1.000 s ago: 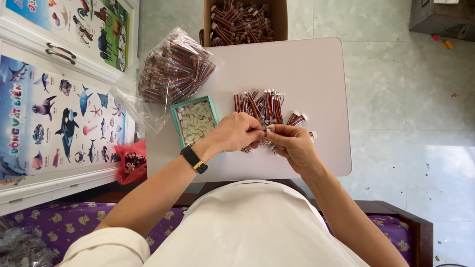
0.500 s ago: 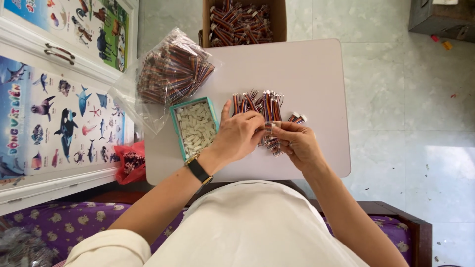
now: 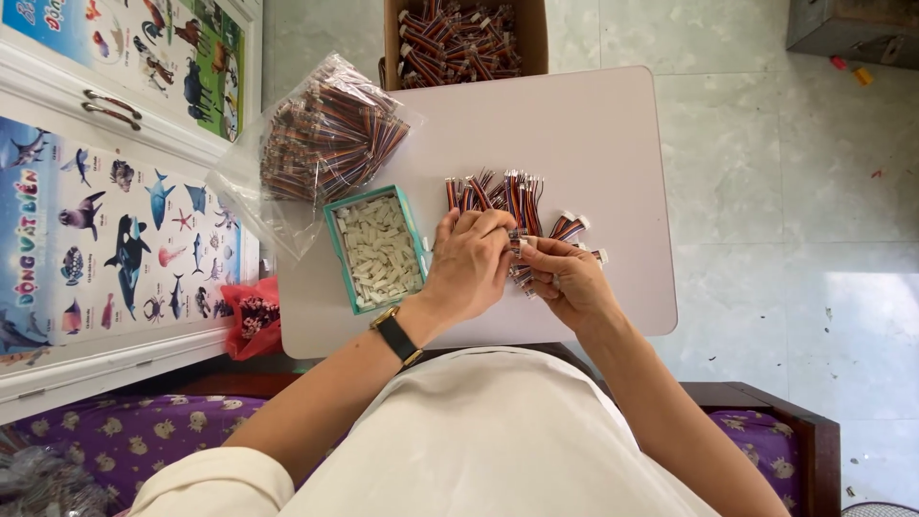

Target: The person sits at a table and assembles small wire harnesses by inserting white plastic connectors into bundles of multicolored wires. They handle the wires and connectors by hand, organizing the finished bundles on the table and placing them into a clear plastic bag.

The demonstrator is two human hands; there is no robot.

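Note:
My left hand (image 3: pixel 471 263) and my right hand (image 3: pixel 563 278) meet over the white table (image 3: pixel 584 134), fingers pinched together on a small bundle of coloured wires with a white connector (image 3: pixel 522 251). A loose row of similar coloured wire bundles (image 3: pixel 496 191) lies on the table just beyond my fingers. To the left of my left hand stands a small teal box (image 3: pixel 337 251) filled with white plastic connectors. A black watch is on my left wrist.
A clear plastic bag of wire bundles (image 3: pixel 325 144) lies at the table's left corner. A cardboard box of more wires (image 3: pixel 459 38) stands beyond the table. A cabinet with animal posters (image 3: pixel 105 191) is at left, a red bag (image 3: pixel 251 316) beside it, tiled floor at right.
Both hands have shifted slightly and kept working on the wire bundle between them. Nothing else has moved.

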